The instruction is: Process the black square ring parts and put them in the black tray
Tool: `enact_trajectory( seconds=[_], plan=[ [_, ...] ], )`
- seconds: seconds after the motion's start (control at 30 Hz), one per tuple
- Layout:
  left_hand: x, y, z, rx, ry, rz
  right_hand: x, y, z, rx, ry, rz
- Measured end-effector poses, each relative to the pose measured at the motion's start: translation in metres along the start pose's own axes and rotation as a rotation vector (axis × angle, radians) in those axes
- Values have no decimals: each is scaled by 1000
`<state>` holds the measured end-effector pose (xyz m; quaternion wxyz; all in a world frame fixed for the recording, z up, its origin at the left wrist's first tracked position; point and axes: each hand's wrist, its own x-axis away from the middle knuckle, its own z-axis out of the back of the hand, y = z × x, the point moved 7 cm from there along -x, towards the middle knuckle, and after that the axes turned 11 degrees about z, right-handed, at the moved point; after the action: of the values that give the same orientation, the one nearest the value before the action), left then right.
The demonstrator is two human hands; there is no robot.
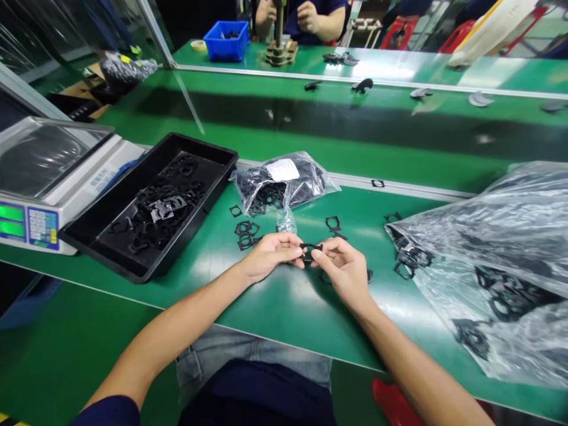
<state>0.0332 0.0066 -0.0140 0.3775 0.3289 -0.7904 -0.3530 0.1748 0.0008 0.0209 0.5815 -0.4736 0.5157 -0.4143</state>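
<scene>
Clamped on a black frame [311, 245] with left hand [271, 255] and right hand [347, 269]. Cannot see the frame's finger-covered ends.

At nine o'clock stands a white weighing scale [66, 186] with lit green displays [12, 228]. At ten o'clock lies a bundle in clear plastic [126, 70]. A blue bin [225, 51] sits at eleven o'clock, a tape roll [198, 47] just beside it toward ten. At twelve o'clock a metal stand [281, 54] rises in front of a co-worker [331, 22] in dark blue. Red stools [399, 32] show at one o'clock; another red object [393, 405], partly hidden, shows at five.
</scene>
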Motion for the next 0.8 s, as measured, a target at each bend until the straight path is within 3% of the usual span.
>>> enact_trajectory(
  seconds=[0.23, 0.43, 0.5, 0.67, 0.8],
  plan=[
    [9, 10, 2, -285, 238, -225, 2, -4, 3, 159, 12, 116],
    [15, 18, -3, -434, 281, -328, -2, -7, -1, 292, -95, 175],
    [13, 17, -2, -428, 269, -308, -1, -6, -2, 310, -103, 177],
    [3, 2, 1, -266, 166, -139, -2, 2, 9, 243, 31, 107],
    [0, 2, 10, -106, 208, -133, -4, 1, 2, 218, -61, 122]
  ],
)
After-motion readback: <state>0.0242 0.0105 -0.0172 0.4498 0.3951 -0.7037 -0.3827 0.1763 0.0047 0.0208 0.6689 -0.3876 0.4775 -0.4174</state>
